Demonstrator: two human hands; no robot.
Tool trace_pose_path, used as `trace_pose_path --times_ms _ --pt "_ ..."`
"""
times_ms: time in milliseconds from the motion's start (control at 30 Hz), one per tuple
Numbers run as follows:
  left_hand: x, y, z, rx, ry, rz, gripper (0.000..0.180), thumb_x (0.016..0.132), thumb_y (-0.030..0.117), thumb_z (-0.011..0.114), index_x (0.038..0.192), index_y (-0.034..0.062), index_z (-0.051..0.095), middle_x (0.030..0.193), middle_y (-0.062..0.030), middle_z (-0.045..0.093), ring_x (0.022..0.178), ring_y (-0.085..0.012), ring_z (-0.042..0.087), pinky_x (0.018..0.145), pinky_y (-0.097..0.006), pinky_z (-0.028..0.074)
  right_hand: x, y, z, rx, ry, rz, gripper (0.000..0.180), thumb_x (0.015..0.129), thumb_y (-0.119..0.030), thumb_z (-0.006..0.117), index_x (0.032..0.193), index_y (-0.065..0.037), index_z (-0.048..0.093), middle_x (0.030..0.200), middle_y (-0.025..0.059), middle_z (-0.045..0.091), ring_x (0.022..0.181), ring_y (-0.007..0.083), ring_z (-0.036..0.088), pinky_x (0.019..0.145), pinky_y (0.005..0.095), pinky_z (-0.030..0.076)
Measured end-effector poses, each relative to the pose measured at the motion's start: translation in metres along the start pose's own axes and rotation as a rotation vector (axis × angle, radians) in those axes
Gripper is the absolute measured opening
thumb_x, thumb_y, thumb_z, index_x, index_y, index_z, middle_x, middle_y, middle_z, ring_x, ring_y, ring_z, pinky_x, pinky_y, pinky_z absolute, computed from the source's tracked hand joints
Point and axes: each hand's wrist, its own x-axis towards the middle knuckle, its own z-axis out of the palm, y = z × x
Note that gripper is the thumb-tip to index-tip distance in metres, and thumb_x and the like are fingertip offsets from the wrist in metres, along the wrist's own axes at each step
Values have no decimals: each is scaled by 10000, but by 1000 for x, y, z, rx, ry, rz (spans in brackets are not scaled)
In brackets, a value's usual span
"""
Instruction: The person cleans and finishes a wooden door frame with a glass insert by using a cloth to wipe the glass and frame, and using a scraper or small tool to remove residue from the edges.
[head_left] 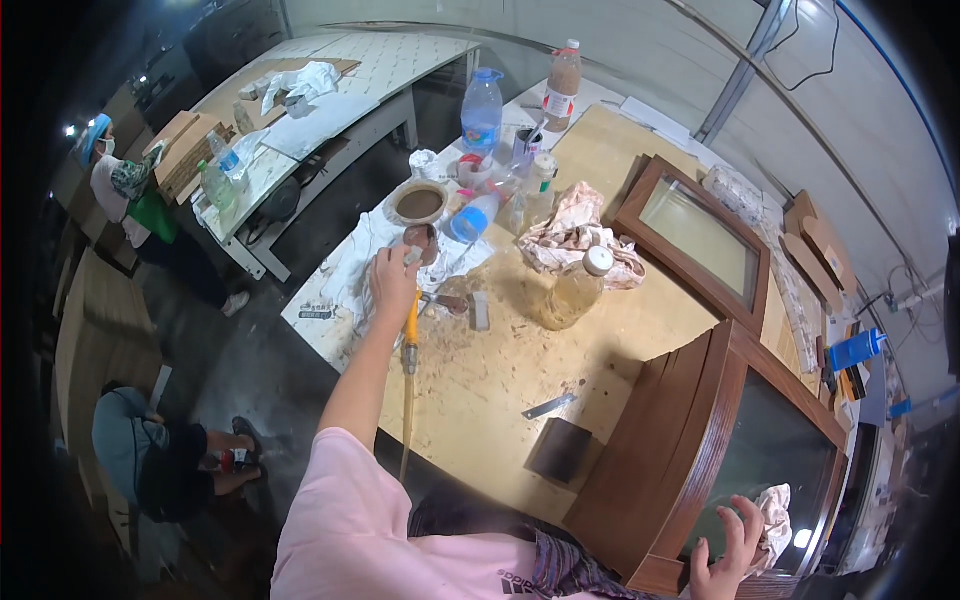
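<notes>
Pale plywood tops the table (pixel 650 315), smeared with brown stains around its middle; clock directions run from there. White panels make the wall (pixel 640 30) at twelve to one, and the dark grey floor (pixel 240 350) spreads from seven to nine. Another table (pixel 345 118) stands apart at eleven, with a standing person (pixel 130 190) at its near end. Around eight, someone else (pixel 140 450) bends low above the floor.

Toward ten, the left hand (pixel 393 280) is closed, fingertips pinching a small pale piece (pixel 413 256) over a brown dish (pixel 423 238). Just past the dish sits a bowl (pixel 418 203) of brown liquid, on a spread white cloth (pixel 350 275). An orange-handled tool (pixel 411 325) with a hose lies just below this hand.

At four to five, the right hand (pixel 730 555) has curved, parted fingers beside a crumpled rag (pixel 772 525) at the glass of a brown wooden door (pixel 700 400); whether it grips the rag, I cannot tell. This door crowds the table's right side.

Bottles (pixel 482 115) stand at twelve, a jar (pixel 568 298) of yellowish liquid and a stained cloth (pixel 575 235) at one to two, with a smaller glazed frame (pixel 690 238) beyond. Near five lie a metal blade (pixel 548 405) and a dark block (pixel 559 449).
</notes>
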Motion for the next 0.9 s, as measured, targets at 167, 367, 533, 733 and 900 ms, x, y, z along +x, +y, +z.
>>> trace_pose_path --times_ms 167,367,533,733,900 --pt "4 5 -6 -27 30 47 277 793 103 769 1042 82 648 988 -112 599 969 -343 584 826 -445 475 -1 1 2 5 12 0 462 794 -72 679 1252 -55 615 1351 191 540 1282 400 482 1120 508 351" --pt "-7 2 -5 17 3 42 250 794 85 761 1022 73 659 995 -108 602 970 -333 583 833 -438 481 -3 4 3 -3 12 10 463 796 -66 679 1253 -54 610 1353 191 540 1285 402 480 1119 507 352" --pt "-6 2 -14 0 24 79 233 785 64 752 1005 71 677 987 -98 601 979 -316 585 837 -424 488 -3 2 3 4 3 32 460 792 -51 682 1247 -51 610 1353 187 539 1288 401 476 1123 508 348" --pt "3 6 -17 24 8 177 233 783 47 742 1005 67 676 999 -84 605 986 -302 590 841 -410 493 -3 2 2 24 5 33 451 789 -45 684 1235 -48 615 1351 184 539 1289 399 476 1128 507 343" --pt "8 14 -20 -48 10 211 228 774 27 738 990 68 678 1005 -80 611 992 -300 589 846 -408 498 0 0 1 35 2 34 441 792 -48 684 1228 -46 617 1346 183 541 1285 397 479 1132 509 337"
